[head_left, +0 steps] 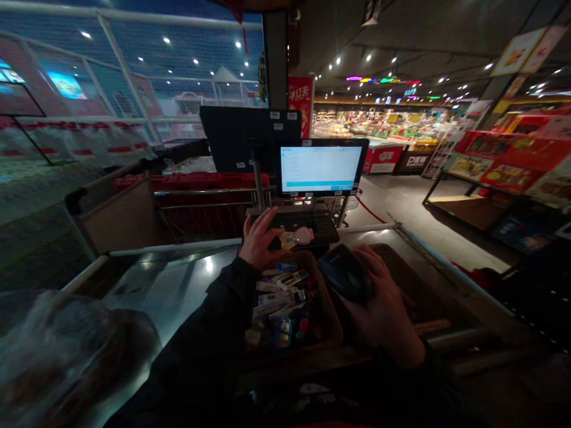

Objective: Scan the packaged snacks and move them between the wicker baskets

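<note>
My right hand (379, 303) is wrapped round a black handheld barcode scanner (345, 273), its head pointing left toward the middle. Over the left end of the keyboard (323, 224) is my left hand (261, 241), with its upper fingers stretched forward. At its fingertips is a small item with a yellowish part and a round pink part (303, 236), which it appears to hold; the exact grip is dim. Below the hands sits a wicker basket (332, 309) filled with several small packets and tubes (279, 297).
A lit checkout monitor (321, 169) stands behind the keyboard, beside a dark screen (245, 139) seen from behind. The metal counter (178, 285) extends left, with a clear plastic bag (75, 351) on it. A second wicker basket (401, 279) lies right. Shelves (513, 154) stand beyond.
</note>
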Motion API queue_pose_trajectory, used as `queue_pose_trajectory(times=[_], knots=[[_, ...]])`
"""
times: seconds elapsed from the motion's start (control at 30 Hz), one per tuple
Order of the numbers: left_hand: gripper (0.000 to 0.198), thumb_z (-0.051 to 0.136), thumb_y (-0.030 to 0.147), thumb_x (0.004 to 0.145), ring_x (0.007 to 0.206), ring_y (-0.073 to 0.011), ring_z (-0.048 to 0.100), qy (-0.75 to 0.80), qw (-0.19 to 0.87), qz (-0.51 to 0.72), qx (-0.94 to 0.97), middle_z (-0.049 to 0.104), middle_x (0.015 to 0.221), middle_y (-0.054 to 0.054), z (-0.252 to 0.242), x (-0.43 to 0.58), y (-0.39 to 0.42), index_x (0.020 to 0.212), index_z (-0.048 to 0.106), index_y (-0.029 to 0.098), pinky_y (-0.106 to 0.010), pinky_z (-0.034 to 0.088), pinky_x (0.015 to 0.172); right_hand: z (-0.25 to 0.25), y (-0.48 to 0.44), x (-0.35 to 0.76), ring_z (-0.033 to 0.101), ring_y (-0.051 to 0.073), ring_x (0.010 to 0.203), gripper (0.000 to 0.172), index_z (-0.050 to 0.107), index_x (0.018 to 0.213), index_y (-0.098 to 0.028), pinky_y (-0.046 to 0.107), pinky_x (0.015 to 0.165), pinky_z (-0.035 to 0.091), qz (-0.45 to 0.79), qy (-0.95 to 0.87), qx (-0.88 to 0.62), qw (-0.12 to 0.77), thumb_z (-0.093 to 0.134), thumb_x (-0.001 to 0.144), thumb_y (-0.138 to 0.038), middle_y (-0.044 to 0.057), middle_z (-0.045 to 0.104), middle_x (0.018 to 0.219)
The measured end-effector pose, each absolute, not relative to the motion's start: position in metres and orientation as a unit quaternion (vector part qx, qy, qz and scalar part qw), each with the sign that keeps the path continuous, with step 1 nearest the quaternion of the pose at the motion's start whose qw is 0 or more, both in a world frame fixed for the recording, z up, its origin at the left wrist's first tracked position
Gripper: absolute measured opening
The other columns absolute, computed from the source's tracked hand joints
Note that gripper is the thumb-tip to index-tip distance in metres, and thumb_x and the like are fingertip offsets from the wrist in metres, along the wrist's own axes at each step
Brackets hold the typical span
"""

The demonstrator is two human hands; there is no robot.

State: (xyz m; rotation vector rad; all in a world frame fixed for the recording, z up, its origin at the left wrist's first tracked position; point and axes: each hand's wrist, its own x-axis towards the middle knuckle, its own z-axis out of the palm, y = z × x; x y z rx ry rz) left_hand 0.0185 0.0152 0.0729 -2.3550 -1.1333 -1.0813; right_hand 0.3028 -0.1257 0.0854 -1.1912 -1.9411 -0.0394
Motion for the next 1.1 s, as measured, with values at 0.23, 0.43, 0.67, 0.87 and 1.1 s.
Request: queue_pose_trajectory(times=[0.23, 0.43, 0.67, 0.87, 1.1], knots=[[0.037, 0.080, 0.041, 0.075, 0.147, -0.0347, 0.035, -0.500, 0.049, -0.237, -0.832, 0.033, 0.162, -0.013, 0.024, 0.008, 0.009, 0.105, 0.071, 0.023, -0.064, 0.013, 0.122, 0.071, -0.115, 0.298, 0.043, 0.037, 0.140, 0.052, 0.060, 0.128, -0.022, 0.062, 0.114, 0.038, 0.015, -0.768, -0.486, 0.416, 0.073, 0.078, -0.024, 0.013, 0.056, 0.138], [0.033, 0.082, 0.040, 0.073, 0.147, -0.0337, 0.036, -0.549, -0.012, -0.148, -0.823, 0.033, 0.162, -0.010, -0.004, 0.008, 0.012, 0.100, 0.071, 0.024, -0.068, 0.013, 0.120, 0.069, -0.114, 0.298, 0.042, 0.037, 0.141, 0.051, 0.061, 0.127, -0.019, 0.062, 0.116, 0.036, 0.016, -0.772, -0.483, 0.413, 0.073, 0.079, -0.025, 0.014, 0.056, 0.138], [0.024, 0.079, 0.040, 0.075, 0.147, -0.0339, 0.036, -0.577, -0.032, -0.068, -0.814, 0.033, 0.162, -0.013, -0.016, 0.008, 0.011, 0.090, 0.072, 0.022, -0.071, 0.012, 0.119, 0.067, -0.116, 0.308, 0.041, 0.038, 0.142, 0.046, 0.064, 0.125, -0.020, 0.064, 0.117, 0.033, 0.020, -0.763, -0.500, 0.409, 0.072, 0.080, -0.026, 0.014, 0.057, 0.139], [0.048, 0.075, 0.050, 0.078, 0.148, -0.0377, 0.033, -0.577, -0.021, -0.046, -0.815, 0.031, 0.161, -0.021, -0.002, 0.017, 0.003, 0.115, 0.069, 0.020, -0.072, 0.018, 0.116, 0.066, -0.116, 0.345, 0.044, 0.038, 0.139, 0.045, 0.065, 0.125, -0.021, 0.062, 0.113, 0.039, -0.021, -0.735, -0.533, 0.419, 0.071, 0.081, -0.030, 0.014, 0.058, 0.137], [0.053, 0.070, 0.060, 0.080, 0.150, -0.0364, 0.029, -0.459, -0.028, -0.086, -0.884, 0.038, 0.160, -0.015, 0.033, 0.095, -0.005, 0.119, 0.069, 0.024, -0.072, 0.017, 0.117, 0.058, -0.121, 0.411, 0.051, 0.039, 0.132, 0.038, 0.070, 0.114, -0.015, 0.059, 0.110, 0.044, -0.101, -0.664, -0.603, 0.430, 0.071, 0.083, -0.037, 0.017, 0.063, 0.126]])
